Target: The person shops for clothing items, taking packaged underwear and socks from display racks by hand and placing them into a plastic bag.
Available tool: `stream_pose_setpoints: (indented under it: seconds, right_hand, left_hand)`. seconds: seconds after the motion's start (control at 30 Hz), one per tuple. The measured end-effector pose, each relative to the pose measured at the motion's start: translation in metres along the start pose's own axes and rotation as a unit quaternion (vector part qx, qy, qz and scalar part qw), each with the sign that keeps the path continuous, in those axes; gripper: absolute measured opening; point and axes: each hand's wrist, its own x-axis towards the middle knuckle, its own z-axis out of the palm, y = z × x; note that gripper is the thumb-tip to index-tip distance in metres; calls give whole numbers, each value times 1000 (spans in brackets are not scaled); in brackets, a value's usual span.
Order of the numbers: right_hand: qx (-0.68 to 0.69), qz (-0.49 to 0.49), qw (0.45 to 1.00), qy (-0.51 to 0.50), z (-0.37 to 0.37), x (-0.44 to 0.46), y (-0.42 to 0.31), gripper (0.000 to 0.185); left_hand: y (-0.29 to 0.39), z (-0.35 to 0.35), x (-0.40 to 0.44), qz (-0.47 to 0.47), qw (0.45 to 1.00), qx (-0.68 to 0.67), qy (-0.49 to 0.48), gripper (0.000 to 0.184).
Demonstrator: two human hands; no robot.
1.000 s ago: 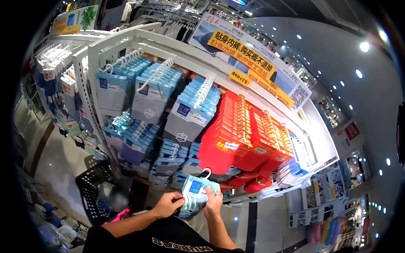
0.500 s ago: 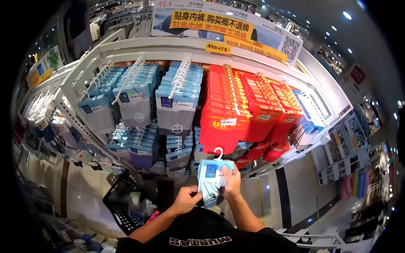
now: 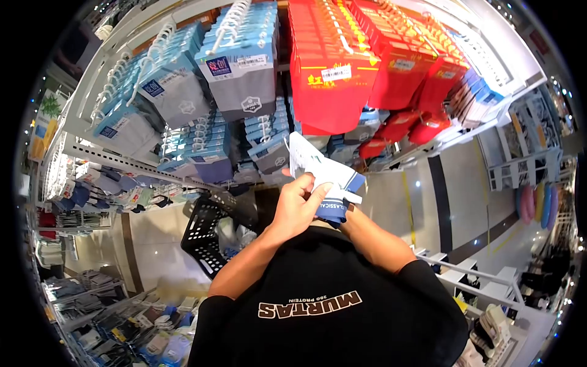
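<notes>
My left hand (image 3: 298,200) is closed on a pack of underwear (image 3: 326,168), with the thumb pressed across its front. The pack is tilted; a white card side faces up, and a dark blue waistband lettered "CLASSICAL" shows at its lower end. Most of my right hand (image 3: 350,211) is behind the pack's lower right side, so its fingers are hidden. Just beyond the pack hang red packs (image 3: 333,98) and grey-and-blue underwear packs (image 3: 244,88) on rack hooks.
A black perforated basket (image 3: 203,235) with wrapped goods inside stands on the floor to the left. Folded garments (image 3: 165,333) fill a display at the lower left. A white rack (image 3: 483,281) stands at the lower right, and colourful rings (image 3: 538,205) farther right.
The pack has been turned over from its blue printed front to a white side. My left hand has moved up onto its front, while the right has gone behind. The view has tilted down.
</notes>
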Motion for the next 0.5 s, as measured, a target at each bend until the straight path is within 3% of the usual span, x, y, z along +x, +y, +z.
stream_pose_setpoints:
  seconds: [0.07,0.13,0.17,0.23,0.27,0.4,0.43,0.5]
  right_hand:
    - [49,42,998,-25,-14,3,2,49]
    - [261,121,915,-282,-37,20,10,50]
    - [141,122,956,-226,-41,15,-1,45]
    - [-69,-52,996,-18,-25,9,-10,35]
    - [-156,-113,981,-8,-31,11,-14,26]
    - [-225,-261,939,-19,-6,6,-27,26]
    - [-252,-283,925,-25,0,6,-30,26]
    - [-290,-320,901,-37,15,9,-37,26]
  left_hand:
    - [-4,-3,-6,-16,999,-41,9,17]
    - [-1,-8,-17,-38,997,-63,19,13]
    - [0,-9,-22,-47,994,-97,31,14]
    - [0,-15,-33,-52,984,-160,66,17]
    - [-14,-23,-41,-42,986,-152,57,20]
    - [-35,-37,-57,-66,957,-268,87,33]
    - [-67,-46,-63,-48,983,-161,70,29]
    - [-42,-44,-59,-75,991,-58,92,25]
